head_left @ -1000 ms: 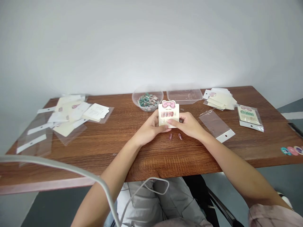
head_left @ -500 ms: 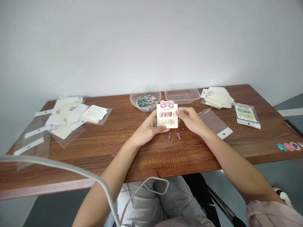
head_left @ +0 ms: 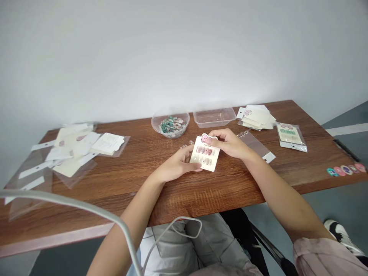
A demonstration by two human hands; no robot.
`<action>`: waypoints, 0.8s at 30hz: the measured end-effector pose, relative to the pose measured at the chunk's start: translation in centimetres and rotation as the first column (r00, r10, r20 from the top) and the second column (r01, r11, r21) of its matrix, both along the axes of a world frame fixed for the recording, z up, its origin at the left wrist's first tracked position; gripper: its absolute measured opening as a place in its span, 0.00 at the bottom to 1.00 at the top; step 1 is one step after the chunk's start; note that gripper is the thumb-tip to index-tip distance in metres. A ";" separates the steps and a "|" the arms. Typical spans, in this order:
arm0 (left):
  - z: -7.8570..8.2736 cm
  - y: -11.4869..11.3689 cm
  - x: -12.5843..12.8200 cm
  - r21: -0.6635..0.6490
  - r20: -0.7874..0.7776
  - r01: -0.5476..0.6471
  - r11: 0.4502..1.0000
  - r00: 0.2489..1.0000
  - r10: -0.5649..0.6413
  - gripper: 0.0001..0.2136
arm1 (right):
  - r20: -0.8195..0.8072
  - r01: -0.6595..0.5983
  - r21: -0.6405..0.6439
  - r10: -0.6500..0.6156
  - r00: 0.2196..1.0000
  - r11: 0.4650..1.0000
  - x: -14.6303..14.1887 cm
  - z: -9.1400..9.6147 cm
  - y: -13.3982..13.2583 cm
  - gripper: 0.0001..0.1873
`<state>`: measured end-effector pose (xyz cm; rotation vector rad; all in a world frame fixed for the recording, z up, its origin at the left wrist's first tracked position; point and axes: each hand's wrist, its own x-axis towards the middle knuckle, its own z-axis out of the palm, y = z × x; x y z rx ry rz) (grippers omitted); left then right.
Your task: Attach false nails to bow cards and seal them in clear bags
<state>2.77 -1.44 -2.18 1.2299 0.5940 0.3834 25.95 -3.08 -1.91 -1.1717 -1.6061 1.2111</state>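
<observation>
Two rows press-on nails, prob. pink

The left hand and right hand are closed together on a single hold in front of the body. The left hand supports the grip from the lower left, with its fingers reaching under the lower edge. The right hand pinches from the upper right, with its fingertips pressed down at the top of the grip. The right wrist is slightly bent. The left forearm rises from the lower left, and the right forearm comes in from the lower right.
</observation>
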 end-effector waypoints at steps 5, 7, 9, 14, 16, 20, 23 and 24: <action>0.5 0.3 -0.7 -0.005 -0.011 -0.058 0.998 0.998 0.058 0.23 | -0.149 0.176 -0.004 -0.175 0.973 0.984 0.2 0.1 0.1 0.21; 0.7 0.5 -1.0 0.046 0.012 -0.163 0.986 0.987 0.163 0.23 | -0.283 0.329 -0.018 -0.321 0.904 0.944 0.7 0.2 0.5 0.20; 0.7 0.5 -1.1 0.169 0.007 -0.282 0.944 0.958 0.285 0.22 | -0.435 0.494 -0.029 -0.456 0.776 0.869 1.7 0.3 1.0 0.19; -0.7 0.3 -0.7 0.527 -0.051 -0.403 0.748 0.864 0.501 0.16 | -0.661 0.775 -0.068 -0.610 0.437 0.628 5.8 0.5 2.3 0.20; -1.4 0.2 -0.5 0.664 -0.041 -0.393 0.636 0.830 0.556 0.15 | -0.701 0.830 -0.100 -0.631 0.333 0.549 7.3 0.3 2.7 0.20; -1.5 0.1 0.4 0.799 -0.063 -0.286 0.529 0.835 0.546 0.14 | -0.711 0.871 -0.139 -0.660 0.243 0.471 8.8 -0.5 3.3 0.21; -0.5 -0.2 2.2 0.892 -0.199 -0.092 0.442 0.799 0.567 0.13 | -0.680 0.867 -0.126 -0.678 0.278 0.482 9.2 -1.1 3.7 0.21; -0.1 -0.3 3.1 0.911 -0.238 -0.032 0.411 0.773 0.588 0.11 | -0.660 0.862 -0.111 -0.685 0.308 0.494 9.2 -1.3 3.8 0.22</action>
